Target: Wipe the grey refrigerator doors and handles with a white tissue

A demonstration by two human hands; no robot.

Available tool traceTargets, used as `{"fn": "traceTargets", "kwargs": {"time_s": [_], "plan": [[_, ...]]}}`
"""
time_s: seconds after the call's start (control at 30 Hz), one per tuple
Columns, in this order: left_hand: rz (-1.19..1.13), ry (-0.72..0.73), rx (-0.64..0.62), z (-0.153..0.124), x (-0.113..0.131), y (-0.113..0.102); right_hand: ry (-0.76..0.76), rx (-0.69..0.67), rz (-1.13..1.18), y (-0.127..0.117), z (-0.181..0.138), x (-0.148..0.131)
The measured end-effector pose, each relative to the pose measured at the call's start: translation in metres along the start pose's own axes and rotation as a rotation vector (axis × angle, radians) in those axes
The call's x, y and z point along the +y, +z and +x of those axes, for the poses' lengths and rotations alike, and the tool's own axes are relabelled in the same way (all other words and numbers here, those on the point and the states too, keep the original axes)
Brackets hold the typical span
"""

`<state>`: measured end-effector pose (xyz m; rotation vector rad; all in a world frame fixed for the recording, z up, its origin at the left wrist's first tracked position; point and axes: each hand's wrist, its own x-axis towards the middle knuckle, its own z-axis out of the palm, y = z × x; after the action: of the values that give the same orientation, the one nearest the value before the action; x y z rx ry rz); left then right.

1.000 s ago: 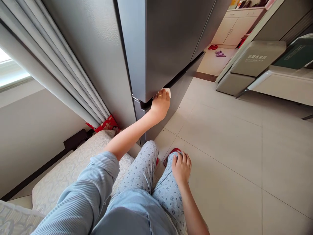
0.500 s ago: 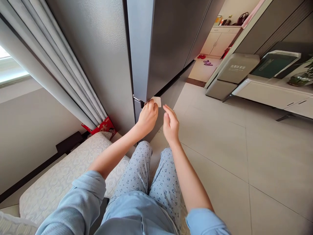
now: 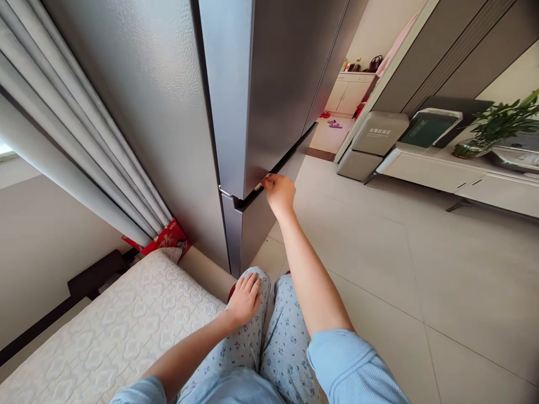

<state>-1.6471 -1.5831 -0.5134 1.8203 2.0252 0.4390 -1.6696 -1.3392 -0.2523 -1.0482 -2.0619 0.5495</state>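
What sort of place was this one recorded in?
Probably a home living room: a tall grey fridge beside floor-length curtains, and a low white cabinet with a potted plant on it.

White piece (image 3: 257,187) mostly hidden by right hand (image 3: 280,193), fridge (image 3: 273,84) top cut off

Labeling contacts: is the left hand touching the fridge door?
No, the left hand lies flat on the knee of the patterned trousers; only the right hand is at the fridge door's lower edge.
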Motion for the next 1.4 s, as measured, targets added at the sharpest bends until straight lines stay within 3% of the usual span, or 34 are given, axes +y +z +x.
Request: {"fn": "traceTargets", "kwargs": {"time_s": [0.2,0.4,0.5,0.6,0.77,0.93,1.1,1.4], "plan": [[-0.12,0.105,-0.031,0.011,-0.005,0.025,0.152,0.074,-0.108,0.0,0.079,0.036],[-0.18,0.064,-0.071,0.022,-0.011,0.024,0.286,0.099,-0.151,-0.006,0.167,0.08],[-0.202,0.041,-0.053,0.025,-0.015,0.02,0.327,0.064,-0.139,-0.005,0.193,0.095],[-0.227,0.038,-0.01,0.026,-0.018,0.02,0.277,0.054,-0.184,-0.002,0.198,0.101],[-0.247,0.043,0.016,0.027,-0.02,0.022,0.191,0.002,-0.284,-0.004,0.181,0.093],[-0.254,0.035,0.057,0.026,-0.021,0.023,0.136,0.014,-0.263,-0.006,0.141,0.073],[-0.245,0.04,0.095,0.023,-0.023,0.025,0.083,0.041,-0.188,-0.001,0.071,0.04],[-0.208,0.077,0.085,0.02,-0.01,0.03,0.051,0.091,0.289,0.009,-0.055,-0.006]]}}
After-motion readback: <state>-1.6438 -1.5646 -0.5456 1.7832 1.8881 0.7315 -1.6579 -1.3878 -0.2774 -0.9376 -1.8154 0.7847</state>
